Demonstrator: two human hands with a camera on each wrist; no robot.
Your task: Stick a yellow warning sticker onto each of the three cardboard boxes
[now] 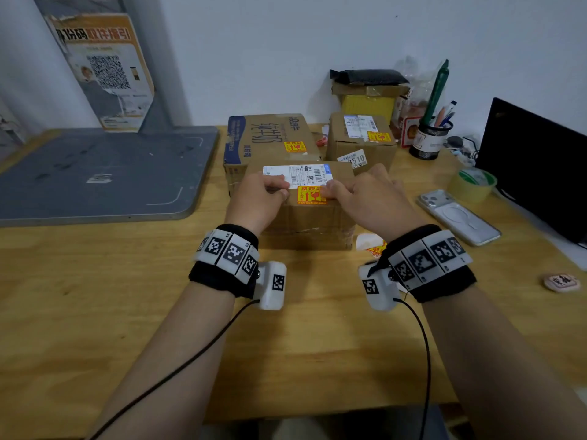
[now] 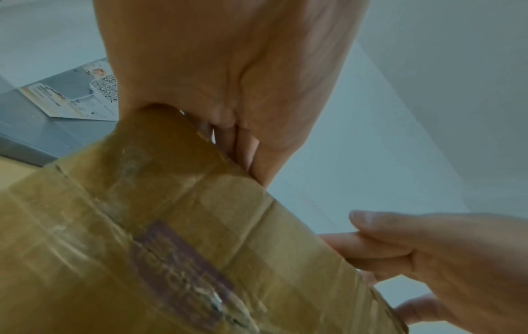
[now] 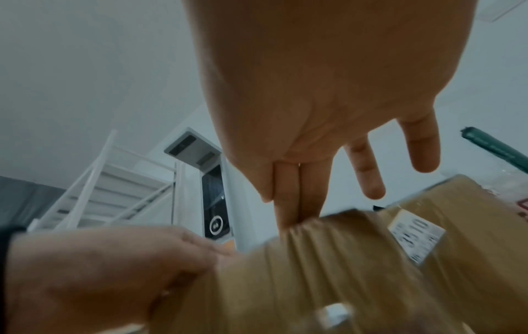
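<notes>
Three cardboard boxes stand on the wooden table. The near box (image 1: 305, 217) carries a yellow warning sticker (image 1: 309, 195) at the front edge of its top, below a white shipping label. My left hand (image 1: 279, 190) rests on the box top just left of the sticker. My right hand (image 1: 333, 188) presses its straight index and middle fingers (image 3: 288, 198) on the sticker's right edge, with the other fingers lifted. The back-left box (image 1: 270, 134) has a yellow sticker (image 1: 294, 146). The back-right box (image 1: 362, 138) has one too (image 1: 378, 136).
A sticker sheet with peeled backing (image 1: 370, 242) lies by the near box's right side. On the right are a phone (image 1: 459, 217), a tape roll (image 1: 472, 184), a pen holder (image 1: 430, 139) and a black screen (image 1: 533, 166). A grey board (image 1: 95, 173) covers the left.
</notes>
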